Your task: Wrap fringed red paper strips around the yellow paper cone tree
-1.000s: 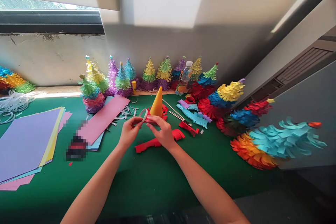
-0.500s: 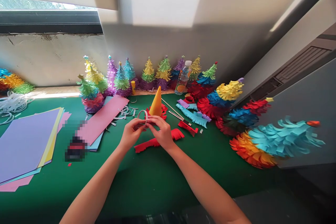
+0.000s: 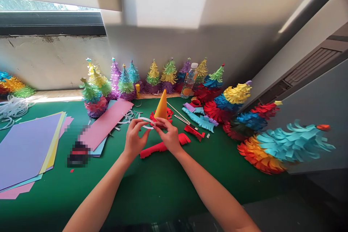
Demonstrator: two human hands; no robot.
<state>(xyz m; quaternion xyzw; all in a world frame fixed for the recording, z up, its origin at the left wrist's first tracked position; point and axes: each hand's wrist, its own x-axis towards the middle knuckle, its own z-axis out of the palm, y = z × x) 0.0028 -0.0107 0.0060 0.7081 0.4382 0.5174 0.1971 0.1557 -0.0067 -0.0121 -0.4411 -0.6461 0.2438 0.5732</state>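
Note:
My left hand (image 3: 134, 138) and my right hand (image 3: 169, 135) meet above the green table (image 3: 152, 188), both pinching a thin white paper strip (image 3: 146, 120) that curls between their fingertips. Just behind the hands stands an orange paper cone (image 3: 162, 106) on red fringed scraps. A red fringed paper strip (image 3: 163, 146) lies on the table under my right hand.
A row of coloured paper trees (image 3: 153, 74) lines the back wall, with bigger ones (image 3: 282, 145) along the right. A pink sheet (image 3: 106, 123) and a stack of coloured paper (image 3: 24, 148) lie at the left. Blue fringed strips (image 3: 199, 119), sticks and a bottle (image 3: 189, 81) sit behind the cone.
The hands have shifted slightly and the white strip, earlier a small upright loop, is now drawn out lower between the fingertips.

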